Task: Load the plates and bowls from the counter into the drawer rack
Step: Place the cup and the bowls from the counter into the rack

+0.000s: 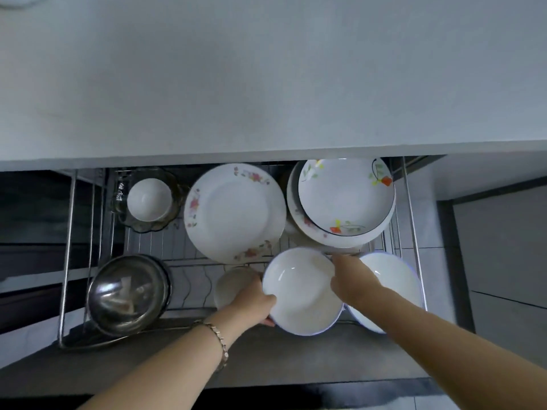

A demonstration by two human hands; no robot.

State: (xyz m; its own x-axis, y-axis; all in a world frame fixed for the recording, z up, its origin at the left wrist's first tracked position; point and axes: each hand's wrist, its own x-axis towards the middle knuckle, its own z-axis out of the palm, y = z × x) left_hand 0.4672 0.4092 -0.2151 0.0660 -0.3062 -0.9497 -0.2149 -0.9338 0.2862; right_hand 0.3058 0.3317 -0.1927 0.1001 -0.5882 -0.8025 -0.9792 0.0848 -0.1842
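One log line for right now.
phase: loading | left hand: holds white bowl rim | right hand: holds white bowl | drawer rack: open

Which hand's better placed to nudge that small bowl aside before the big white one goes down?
Probably left: the left hand holds the white bowl by its rim right beside the small bowl; the right hand grips the opposite rim, farther away.
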